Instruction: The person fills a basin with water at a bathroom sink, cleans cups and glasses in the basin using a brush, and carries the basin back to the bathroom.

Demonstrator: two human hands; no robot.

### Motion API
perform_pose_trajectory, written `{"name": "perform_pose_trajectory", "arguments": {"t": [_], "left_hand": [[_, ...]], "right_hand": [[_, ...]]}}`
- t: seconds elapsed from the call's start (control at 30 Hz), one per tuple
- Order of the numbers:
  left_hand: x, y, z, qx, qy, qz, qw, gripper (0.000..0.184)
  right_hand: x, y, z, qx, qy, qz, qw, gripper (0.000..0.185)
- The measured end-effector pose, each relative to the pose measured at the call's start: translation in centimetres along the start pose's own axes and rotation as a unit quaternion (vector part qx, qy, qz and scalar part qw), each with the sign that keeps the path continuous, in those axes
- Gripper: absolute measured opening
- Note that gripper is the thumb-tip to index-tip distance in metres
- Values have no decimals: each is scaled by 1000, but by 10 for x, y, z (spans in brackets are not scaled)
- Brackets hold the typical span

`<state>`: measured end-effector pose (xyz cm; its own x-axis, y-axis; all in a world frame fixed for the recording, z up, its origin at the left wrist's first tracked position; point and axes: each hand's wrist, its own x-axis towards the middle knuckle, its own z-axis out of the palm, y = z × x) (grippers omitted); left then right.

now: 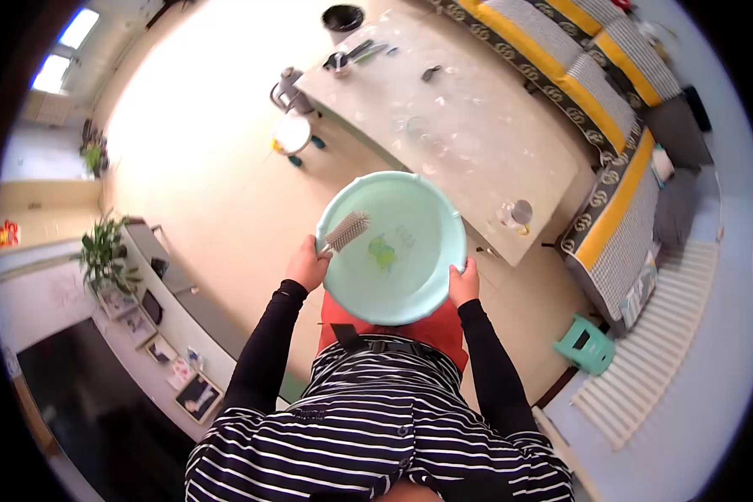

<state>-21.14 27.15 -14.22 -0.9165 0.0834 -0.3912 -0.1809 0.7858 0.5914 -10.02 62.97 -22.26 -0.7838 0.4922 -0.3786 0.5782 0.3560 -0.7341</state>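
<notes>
A round pale-green plastic basin (418, 243) is held out in front of my body, with a green printed picture and faint lettering on its bottom. My left hand (309, 264) is closed at the basin's left rim, and a bristled brush (347, 231) sticks out from it over the inside of the basin. The brush's handle end is mostly covered by my fingers. On the lower right rim, my right hand (464, 283) grips the basin with the thumb over the edge.
A long coffee table (477, 142) stands ahead, bearing a cup (520, 212) and small items. Beside it are a kettle (289, 90), a round white-topped stool (293, 134) and a bin (343, 18). Right: a sofa (615, 201) and green stool (586, 345). Left: a TV cabinet (176, 309) and plant (107, 255).
</notes>
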Motion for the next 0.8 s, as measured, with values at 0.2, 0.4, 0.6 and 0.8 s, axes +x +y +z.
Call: {"name": "perform_pose_trajectory", "arguments": {"t": [0.2,0.4,0.6,0.8], "left_hand": [[8,55,-23,-24,-70,104,992,32],[14,118,-5,97,-122,223,962,37],[-15,177,55,153,-166,332,916,42],[-98,259,131,143,-224,377,887,40]], "right_hand": [[-68,-1,-41,70,133,32,988,39],[-133,3,-87,116,213,104,965,36],[-211,43,-142,130,317,137,929,33],[-297,108,-206,178,400,158,885,31]]}}
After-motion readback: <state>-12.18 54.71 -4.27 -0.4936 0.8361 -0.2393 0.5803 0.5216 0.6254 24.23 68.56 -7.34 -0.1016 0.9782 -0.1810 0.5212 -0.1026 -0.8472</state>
